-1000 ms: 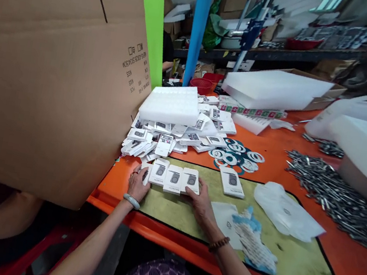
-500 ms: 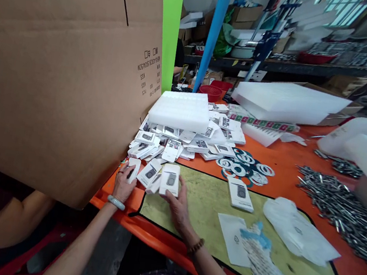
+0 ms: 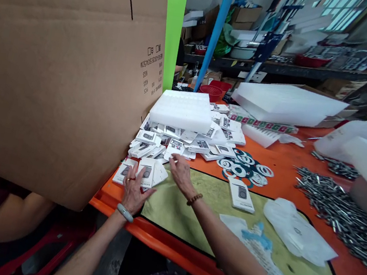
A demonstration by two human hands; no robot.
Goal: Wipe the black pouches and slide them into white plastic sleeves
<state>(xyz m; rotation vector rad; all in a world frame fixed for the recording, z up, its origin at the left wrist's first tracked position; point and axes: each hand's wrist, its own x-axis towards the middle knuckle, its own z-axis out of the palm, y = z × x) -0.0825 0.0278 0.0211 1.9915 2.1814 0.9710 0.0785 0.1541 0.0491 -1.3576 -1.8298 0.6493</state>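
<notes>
My left hand [image 3: 134, 191] lies with its fingers spread over the small white boxes at the table's near left edge. Under its fingertips is a white box [image 3: 148, 169] printed with a dark round device. Another printed white box [image 3: 123, 172] lies left of it, and a plain-faced white box [image 3: 160, 174] sticks out slantwise on the right. My right hand [image 3: 181, 174] reaches to the front of the heap, its fingers closed at the lower edge of a white box [image 3: 175, 146] with small pictures. The thumb's grip is partly hidden.
A large carton [image 3: 61, 89] walls off the left. White foam [image 3: 181, 109] rests on the box heap. Washer-like rings [image 3: 244, 166], a single box [image 3: 241, 195], a plastic bag [image 3: 297, 231], a glove [image 3: 265, 254] and metal pins [image 3: 342, 216] lie rightward. Another person's arm [image 3: 11, 216] shows lower left.
My right hand has let go of its box beside the left hand and moved up to the heap. My left hand has shifted right onto the boxes, which now lie closer together.
</notes>
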